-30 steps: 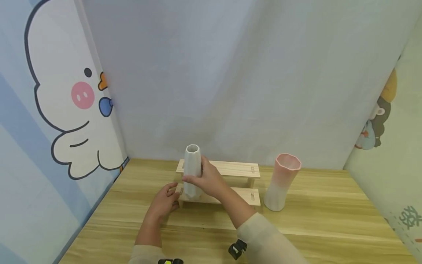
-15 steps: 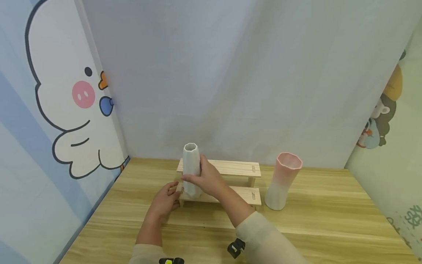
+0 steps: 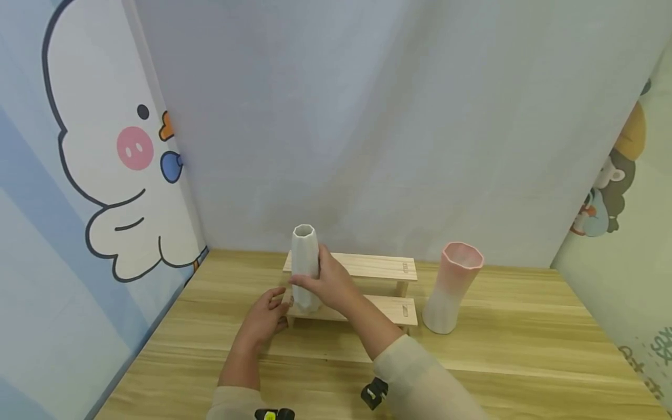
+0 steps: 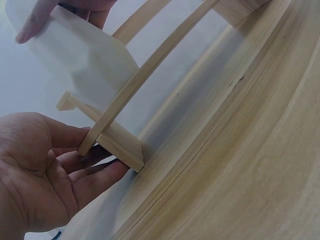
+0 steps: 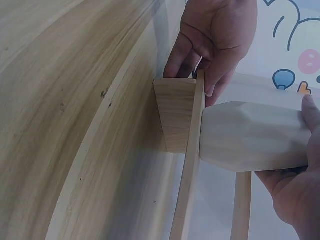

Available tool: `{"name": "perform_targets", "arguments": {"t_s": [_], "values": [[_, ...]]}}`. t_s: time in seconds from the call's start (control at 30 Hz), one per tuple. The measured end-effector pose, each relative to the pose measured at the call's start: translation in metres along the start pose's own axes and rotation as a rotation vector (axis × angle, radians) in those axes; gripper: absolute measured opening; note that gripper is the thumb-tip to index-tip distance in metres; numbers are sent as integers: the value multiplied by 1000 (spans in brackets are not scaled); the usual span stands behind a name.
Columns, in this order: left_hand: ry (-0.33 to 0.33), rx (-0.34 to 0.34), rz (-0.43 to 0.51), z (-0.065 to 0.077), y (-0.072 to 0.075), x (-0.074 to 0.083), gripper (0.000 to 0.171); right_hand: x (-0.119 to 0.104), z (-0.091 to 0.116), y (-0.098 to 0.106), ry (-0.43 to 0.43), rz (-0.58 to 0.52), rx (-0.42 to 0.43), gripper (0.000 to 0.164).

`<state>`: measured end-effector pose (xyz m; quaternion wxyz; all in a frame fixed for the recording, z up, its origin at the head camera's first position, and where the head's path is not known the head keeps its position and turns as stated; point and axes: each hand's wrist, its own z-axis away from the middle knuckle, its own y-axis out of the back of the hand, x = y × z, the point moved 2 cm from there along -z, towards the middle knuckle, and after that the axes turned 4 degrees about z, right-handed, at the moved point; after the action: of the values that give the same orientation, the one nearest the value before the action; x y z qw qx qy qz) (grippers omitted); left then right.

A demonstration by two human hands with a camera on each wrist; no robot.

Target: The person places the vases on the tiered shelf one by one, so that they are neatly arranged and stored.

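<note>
A white faceted vase (image 3: 304,256) stands upright on the lower step at the left end of a two-step wooden stand (image 3: 380,304). My right hand (image 3: 333,283) grips the vase from its right side, thumb across the front. In the right wrist view, the base of the vase (image 5: 245,137) meets the board. At the stand's left end, my left hand (image 3: 264,317) holds the lower step. The left wrist view shows that thumb on the board's edge (image 4: 145,72) and the fingers around the short leg (image 4: 122,147).
A pink-and-white vase (image 3: 451,286) stands on the wooden table (image 3: 514,350) to the right of the stand. A grey curtain (image 3: 367,128) hangs behind the table. Printed walls (image 3: 105,192) close off both sides.
The head view shifts slightly. Both hands keep their holds, and the white vase stays at the left end of the lower step.
</note>
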<state>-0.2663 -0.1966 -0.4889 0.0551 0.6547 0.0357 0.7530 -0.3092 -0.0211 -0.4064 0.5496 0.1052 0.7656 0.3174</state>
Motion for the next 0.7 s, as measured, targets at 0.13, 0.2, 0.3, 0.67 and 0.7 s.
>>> {"name": "perform_targets", "arguments": {"t_s": [0.13,0.2,0.3,0.67,0.7], "values": [[2,-9,7,1,0,2,52,0,-1,0,-5,-3,-2,89],[1,-11,11,1,-1,3,53,0,-1,1,-3,-6,-1,89],[2,-11,10,2,-1,4,53,-2,-1,1,-5,-10,-4,88],[7,-3,-3,1,-1,1,51,-1,-1,0,-20,-32,-30,87],[7,-4,-1,1,-1,1,51,-1,-1,0,-20,-34,-31,87]]}}
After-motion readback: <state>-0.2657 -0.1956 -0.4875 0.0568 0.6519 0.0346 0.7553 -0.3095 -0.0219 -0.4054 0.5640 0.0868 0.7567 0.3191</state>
